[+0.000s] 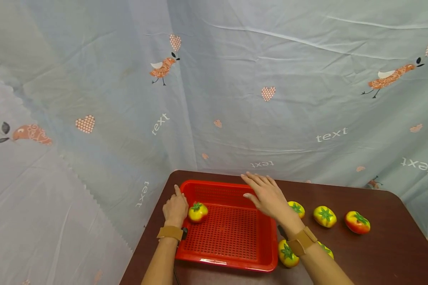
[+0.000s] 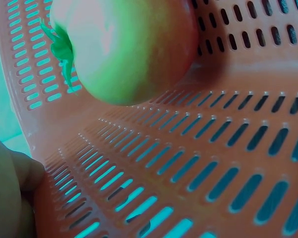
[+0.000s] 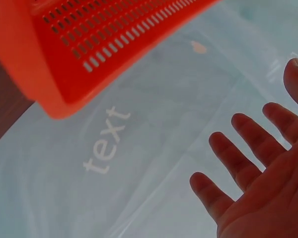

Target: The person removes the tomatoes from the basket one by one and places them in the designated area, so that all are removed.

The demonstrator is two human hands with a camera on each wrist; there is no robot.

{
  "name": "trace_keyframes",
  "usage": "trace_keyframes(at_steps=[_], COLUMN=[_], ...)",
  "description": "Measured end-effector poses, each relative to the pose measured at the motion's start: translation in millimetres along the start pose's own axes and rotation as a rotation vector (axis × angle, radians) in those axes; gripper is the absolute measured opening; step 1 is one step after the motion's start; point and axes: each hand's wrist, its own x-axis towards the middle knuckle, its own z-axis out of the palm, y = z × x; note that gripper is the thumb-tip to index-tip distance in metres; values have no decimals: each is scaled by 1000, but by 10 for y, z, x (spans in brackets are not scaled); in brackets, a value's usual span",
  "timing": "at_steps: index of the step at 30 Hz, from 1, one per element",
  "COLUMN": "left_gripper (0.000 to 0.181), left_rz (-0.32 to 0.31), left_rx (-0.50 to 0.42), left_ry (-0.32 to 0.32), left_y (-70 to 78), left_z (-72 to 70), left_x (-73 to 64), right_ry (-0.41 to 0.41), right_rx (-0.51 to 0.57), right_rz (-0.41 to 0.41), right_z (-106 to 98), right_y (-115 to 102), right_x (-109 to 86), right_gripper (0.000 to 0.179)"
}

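Observation:
A red plastic basket [image 1: 221, 233] with slotted walls lies on the dark table. Inside it, near the left wall, sits one yellow-red tomato [image 1: 198, 213] with a green leafy top; the tomato [image 2: 134, 44] appears large in the left wrist view. My left hand [image 1: 175, 208] grips the basket's left rim, its index finger pointing forward. In the left wrist view, part of that hand [image 2: 12, 183] touches the rim from outside. Over the basket's back right corner, my right hand [image 1: 267, 196] is raised with fingers extended. The right wrist view shows this hand [image 3: 268, 178] holding nothing.
Right of the basket lie several more tomatoes, including a yellow one [image 1: 325, 216], a redder one [image 1: 357, 222] and one by the basket's front right corner [image 1: 288, 253]. A pale blue printed curtain [image 1: 235, 118] hangs behind and left of the table [image 1: 388, 253].

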Motion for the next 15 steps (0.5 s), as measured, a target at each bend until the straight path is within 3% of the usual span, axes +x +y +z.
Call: trace_keyframes(at_steps=[15], left_gripper=[57], left_rz=[5], left_rx=[2], left_ry=[25], left_y=[2], left_z=[-6], left_x=[-9], right_ry=[-39], right_rx=[27], right_rz=[-47], right_z=[134], right_y=[-193], right_x=[114], right_gripper=[58])
